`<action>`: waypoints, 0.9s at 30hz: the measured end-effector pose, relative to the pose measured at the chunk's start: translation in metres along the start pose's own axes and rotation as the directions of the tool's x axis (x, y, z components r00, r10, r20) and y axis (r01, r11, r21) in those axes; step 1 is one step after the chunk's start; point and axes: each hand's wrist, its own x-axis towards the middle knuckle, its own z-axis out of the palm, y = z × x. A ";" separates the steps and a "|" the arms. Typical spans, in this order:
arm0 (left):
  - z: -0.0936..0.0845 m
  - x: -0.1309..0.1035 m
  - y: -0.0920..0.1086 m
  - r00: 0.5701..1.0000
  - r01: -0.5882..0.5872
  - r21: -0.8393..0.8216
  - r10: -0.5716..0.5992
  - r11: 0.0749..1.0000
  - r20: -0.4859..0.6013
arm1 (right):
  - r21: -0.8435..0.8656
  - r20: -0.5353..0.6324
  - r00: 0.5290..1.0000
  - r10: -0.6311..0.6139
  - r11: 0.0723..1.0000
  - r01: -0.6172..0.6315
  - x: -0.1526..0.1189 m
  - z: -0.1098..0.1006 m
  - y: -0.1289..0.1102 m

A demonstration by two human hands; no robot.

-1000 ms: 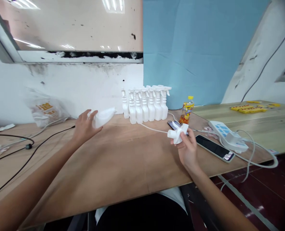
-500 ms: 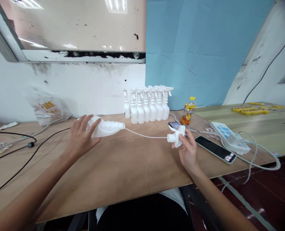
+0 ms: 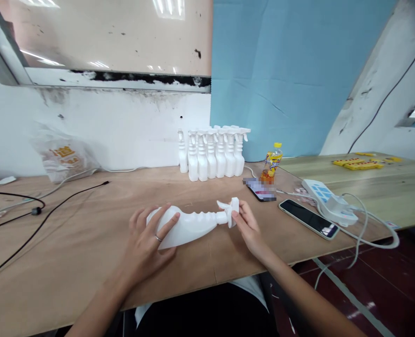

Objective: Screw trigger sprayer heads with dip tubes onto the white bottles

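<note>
My left hand is wrapped round the base of a white plastic bottle, which lies tilted on its side with its ribbed neck towards the right. At that neck sits a white trigger sprayer head, its collar against the bottle's mouth. My right hand pinches the sprayer head from the right, the trigger lever pointing left. The dip tube no longer shows; the bottle hides it. Whether the collar's thread is engaged I cannot tell.
Several white spray bottles stand in a group by the wall. To the right are a drink bottle, two phones, one a black-screened phone, and a white power strip. A plastic bag and a black cable lie left.
Bottle and sprayer head have come together nearer my body; the dip tube, stretched between them before, is now out of sight. My left hand moved right and down, my right hand left.
</note>
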 end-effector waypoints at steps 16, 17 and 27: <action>-0.002 -0.005 -0.004 1.000 0.007 -0.080 -0.005 0.997 0.023 | -0.182 0.115 0.993 0.036 0.983 -0.014 -0.006 0.002 -0.001; -0.002 -0.005 -0.004 1.000 0.004 -0.082 -0.002 0.997 0.022 | -0.177 0.111 0.993 0.044 0.984 -0.024 -0.006 0.002 -0.001; -0.005 -0.005 0.000 1.000 -0.013 -0.084 0.014 0.996 0.016 | -0.141 0.142 0.989 0.039 0.990 -0.018 -0.009 0.003 -0.004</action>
